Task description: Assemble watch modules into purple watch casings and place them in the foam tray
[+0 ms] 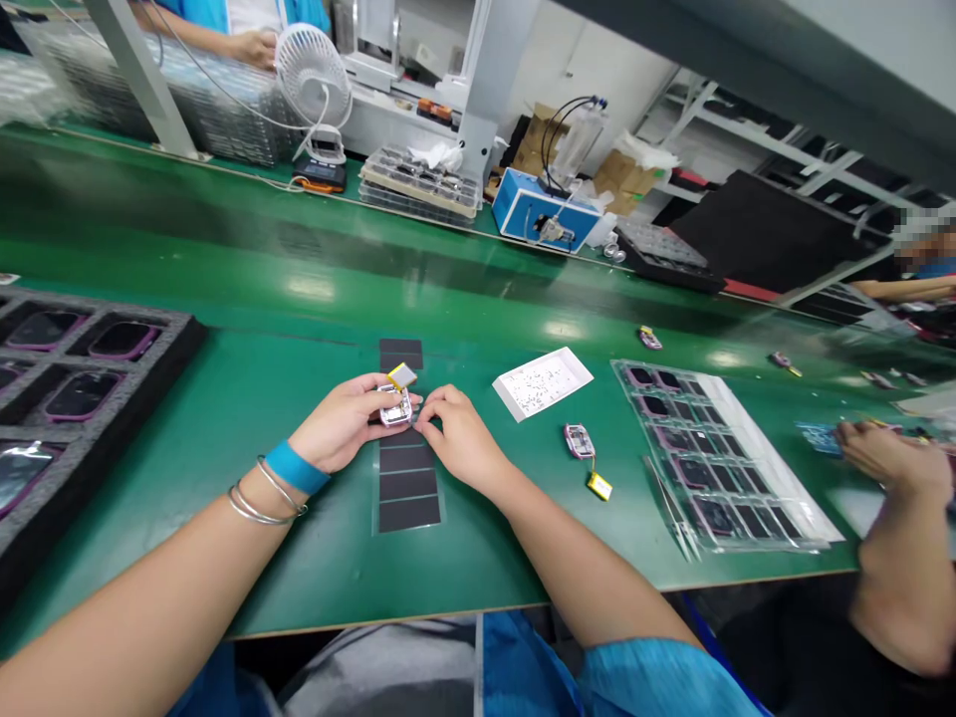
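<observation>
**Casing held over the strip of dark pads**

Casing (pixel 395 409), small and clear with pink edges, sits between both hands at the middle of the green bench (pixel 246 398), just above a clear strip (pixel 407 468) that carries a column of dark rectangular pads. The left hand (pixel 345 422) has its fingers curled around the casing's left side and grips it; a blue band and thin bangles circle that wrist. A yellow battery (pixel 402 375) sticks up from the casing's top edge, just beside the left fingertips. The right hand (pixel 461 435) has its fingers drawn close together, tips pinched at the casing's right edge where it meets the strip; whether they grip the casing or a pad cannot be told.

To the right lie a white card (pixel 543 381), then a second casing (pixel 579 440) wired to another battery (pixel 598 486). Further right is a clear tray (pixel 777 478) of dark parts. A grey foam tray (pixel 175 344) with pink-rimmed pieces fills the left edge. A co-worker's hand (pixel 888 456) rests at the far right, and a white fan (pixel 312 75) stands beyond the bench.
</observation>
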`<state>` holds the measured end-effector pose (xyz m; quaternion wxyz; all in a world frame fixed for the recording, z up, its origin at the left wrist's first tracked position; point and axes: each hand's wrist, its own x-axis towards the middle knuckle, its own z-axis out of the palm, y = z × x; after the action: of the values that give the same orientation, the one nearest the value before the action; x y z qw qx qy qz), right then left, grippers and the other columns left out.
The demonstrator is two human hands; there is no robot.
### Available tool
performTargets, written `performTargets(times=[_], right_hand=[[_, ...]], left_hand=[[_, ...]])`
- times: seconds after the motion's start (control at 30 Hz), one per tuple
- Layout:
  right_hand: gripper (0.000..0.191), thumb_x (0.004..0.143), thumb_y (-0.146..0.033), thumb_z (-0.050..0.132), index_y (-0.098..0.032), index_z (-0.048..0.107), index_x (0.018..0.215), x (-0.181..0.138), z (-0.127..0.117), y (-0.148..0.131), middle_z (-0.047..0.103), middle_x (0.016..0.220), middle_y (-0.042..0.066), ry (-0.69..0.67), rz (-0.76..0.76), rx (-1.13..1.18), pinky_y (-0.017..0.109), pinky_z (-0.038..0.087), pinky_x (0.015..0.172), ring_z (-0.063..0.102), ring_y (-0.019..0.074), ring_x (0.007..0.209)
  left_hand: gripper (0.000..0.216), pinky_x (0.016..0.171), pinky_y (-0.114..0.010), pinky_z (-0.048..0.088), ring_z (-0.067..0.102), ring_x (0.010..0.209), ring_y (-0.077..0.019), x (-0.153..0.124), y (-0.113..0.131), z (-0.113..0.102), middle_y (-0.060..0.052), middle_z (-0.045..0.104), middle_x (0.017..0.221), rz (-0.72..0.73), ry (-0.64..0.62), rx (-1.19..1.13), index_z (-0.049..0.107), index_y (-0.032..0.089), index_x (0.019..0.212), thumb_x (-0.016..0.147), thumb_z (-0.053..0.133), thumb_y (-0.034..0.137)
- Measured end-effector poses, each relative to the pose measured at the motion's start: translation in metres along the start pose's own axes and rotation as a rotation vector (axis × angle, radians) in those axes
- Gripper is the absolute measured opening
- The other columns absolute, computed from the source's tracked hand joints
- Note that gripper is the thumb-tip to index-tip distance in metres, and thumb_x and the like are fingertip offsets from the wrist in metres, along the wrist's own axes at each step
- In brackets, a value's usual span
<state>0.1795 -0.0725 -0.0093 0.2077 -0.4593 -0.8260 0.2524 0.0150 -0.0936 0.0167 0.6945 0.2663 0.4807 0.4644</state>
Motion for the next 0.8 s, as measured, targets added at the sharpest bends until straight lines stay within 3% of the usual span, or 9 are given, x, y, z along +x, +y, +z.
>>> performTargets(times=[0.23, 0.33, 0.43, 0.57, 0.8], right_hand=[[0.011, 0.086, -0.010, 0.052, -0.019, 0.051, 0.081, -0.009, -0.021, -0.008, 0.051, 0.098, 0.006, -0.100, -0.237, -0.013, 0.036, 0.042, 0.088, 0.048, 0.0184, 0.095], [0.007, 0.088, -0.017, 0.050, -0.020, 0.052, 0.082, -0.011, -0.032, -0.013, 0.054, 0.099, 0.005, 0.082, -0.295, 0.160, 0.036, 0.041, 0.090, 0.051, 0.0178, 0.098], [0.007, 0.085, -0.022, 0.056, -0.021, 0.055, 0.079, -0.011, -0.032, -0.012, 0.061, 0.093, 0.004, 0.274, -0.245, 0.413, 0.036, 0.044, 0.087, 0.057, 0.0169, 0.093], [0.013, 0.075, -0.023, 0.067, -0.019, 0.056, 0.070, -0.007, -0.021, -0.005, 0.065, 0.076, 0.001, 0.183, -0.093, 0.687, 0.031, 0.050, 0.075, 0.062, 0.0150, 0.075], [0.016, 0.069, -0.022, 0.072, -0.018, 0.057, 0.073, -0.004, -0.016, -0.006, 0.064, 0.072, -0.002, 0.125, -0.026, 0.771, 0.026, 0.049, 0.068, 0.058, 0.0103, 0.066]], left_hand=[[0.009, 0.072, -0.030, 0.055, 0.065, 0.077, -0.0159, 0.002, -0.001, 0.001, -0.007, 0.070, 0.084, 0.001, 0.041, -0.006, 0.059, 0.013, 0.080, 0.072, 0.064, 0.010], [0.011, 0.069, -0.027, 0.054, 0.065, 0.073, -0.0147, 0.001, -0.001, 0.003, -0.006, 0.069, 0.080, 0.013, 0.049, 0.010, 0.061, 0.013, 0.080, 0.070, 0.066, 0.011], [0.016, 0.068, -0.027, 0.054, 0.064, 0.069, -0.0145, -0.001, -0.002, 0.006, -0.004, 0.067, 0.074, 0.023, 0.050, 0.043, 0.062, 0.013, 0.080, 0.066, 0.069, 0.013], [0.022, 0.066, -0.030, 0.056, 0.063, 0.068, -0.0147, -0.003, -0.004, 0.010, -0.003, 0.066, 0.074, 0.020, 0.017, 0.118, 0.063, 0.014, 0.082, 0.063, 0.073, 0.019], [0.023, 0.064, -0.027, 0.057, 0.062, 0.070, -0.0149, -0.001, -0.008, 0.011, -0.004, 0.065, 0.078, 0.015, -0.015, 0.163, 0.063, 0.014, 0.081, 0.063, 0.074, 0.023]])
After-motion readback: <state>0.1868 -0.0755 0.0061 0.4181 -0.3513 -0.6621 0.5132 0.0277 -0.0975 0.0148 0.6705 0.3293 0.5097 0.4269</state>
